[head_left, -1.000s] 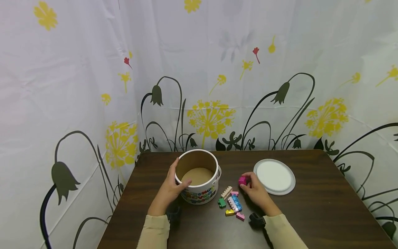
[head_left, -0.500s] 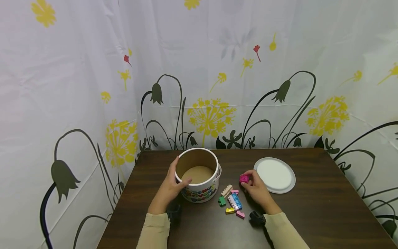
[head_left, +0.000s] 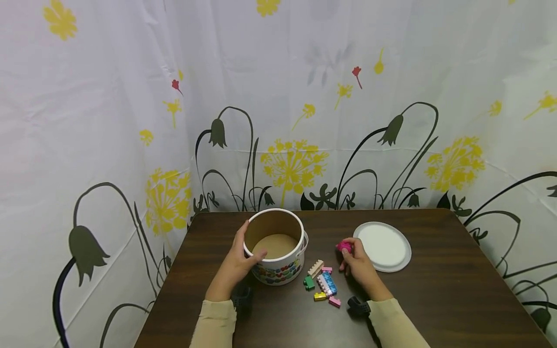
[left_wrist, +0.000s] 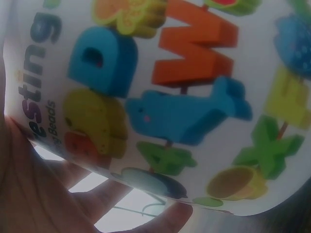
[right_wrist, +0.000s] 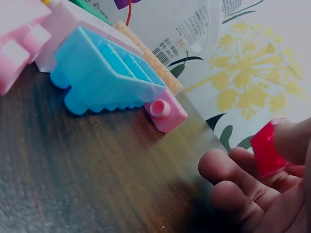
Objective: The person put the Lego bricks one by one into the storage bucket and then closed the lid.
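Observation:
A white bucket (head_left: 278, 271) with pictures of colourful letters and animals stands upright on the table. My left hand (head_left: 235, 263) grips it from the left, thumb at the near rim and fingers along the outer side. Close up in the left wrist view, the printed wall (left_wrist: 180, 116) fills most of the picture, with the fingers behind its edge. My right hand (head_left: 359, 263) pinches a magenta toy building block (head_left: 344, 246) between thumb and fingers, left of a round white lid (head_left: 383, 245). In the right wrist view the block (right_wrist: 266, 150) is partly hidden by the thumb.
Between the hands lie several toy blocks: a blue one (head_left: 329, 283), a beige one (head_left: 315, 268), a green one (head_left: 309, 283), a yellow one (head_left: 319, 296) and a pink one (head_left: 334, 302). A flower-print curtain (head_left: 278, 96) hangs behind the dark wooden table (head_left: 287, 324).
The magenta block has turned in my right hand's fingers, and that hand has shifted slightly. My left hand and the bucket stay in place.

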Available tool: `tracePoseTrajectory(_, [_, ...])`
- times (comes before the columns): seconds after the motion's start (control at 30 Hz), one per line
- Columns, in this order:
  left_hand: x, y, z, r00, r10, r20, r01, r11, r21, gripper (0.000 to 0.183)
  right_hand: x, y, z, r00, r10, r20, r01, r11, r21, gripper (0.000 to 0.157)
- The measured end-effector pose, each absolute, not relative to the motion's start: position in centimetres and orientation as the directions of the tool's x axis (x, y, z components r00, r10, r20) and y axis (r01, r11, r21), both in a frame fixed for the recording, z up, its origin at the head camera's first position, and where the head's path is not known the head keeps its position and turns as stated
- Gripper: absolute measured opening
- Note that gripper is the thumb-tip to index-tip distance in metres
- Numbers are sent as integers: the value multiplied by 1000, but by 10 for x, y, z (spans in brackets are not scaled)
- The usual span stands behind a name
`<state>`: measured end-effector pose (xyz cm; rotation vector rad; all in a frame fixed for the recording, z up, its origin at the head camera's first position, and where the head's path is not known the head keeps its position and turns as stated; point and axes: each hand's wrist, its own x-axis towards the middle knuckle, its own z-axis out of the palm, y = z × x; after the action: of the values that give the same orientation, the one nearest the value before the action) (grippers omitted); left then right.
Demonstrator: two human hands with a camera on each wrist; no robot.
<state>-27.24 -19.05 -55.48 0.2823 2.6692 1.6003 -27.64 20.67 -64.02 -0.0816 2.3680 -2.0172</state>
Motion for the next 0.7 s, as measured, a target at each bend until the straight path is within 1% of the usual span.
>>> tracePoseTrajectory(0.13, [-271, -191, -556, -984, 166, 70, 141, 466, 873, 106, -275, 207, -640, -998, -57, -17, 9, 141, -990, 36])
tracePoseTrajectory(0.23, [-270, -191, -556, -983, 171, 72, 145, 469, 871, 108, -274, 207, -634, -998, -57, -32, 24, 142, -990, 35])
tracePoseTrajectory(0.33, [-271, -191, -557, -982, 174, 75, 149, 465, 873, 109, -273, 206, -622, -999, -37, -8, 2, 149, -989, 36])
tracePoseTrajectory(0.47, [-271, -190, -557, -982, 175, 68, 144, 467, 872, 109, -273, 198, -597, -1000, 0, 3, -3, 136, -991, 43])
tracePoseTrajectory(0.5, [-271, -190, -557, -982, 176, 65, 141, 468, 872, 109, -273, 194, -590, -1000, 7, -7, 8, 111, -994, 44])
tracePoseTrajectory(0.57, [-272, -190, -557, -982, 178, 64, 142, 466, 873, 109, -275, 185, -576, -1000, 18, -10, 10, 19, -1000, 45])
tracePoseTrajectory(0.7, [-274, -191, -556, -981, 181, 77, 153, 455, 877, 108, -282, 158, -549, -999, 4, 48, -48, -186, -981, 39])
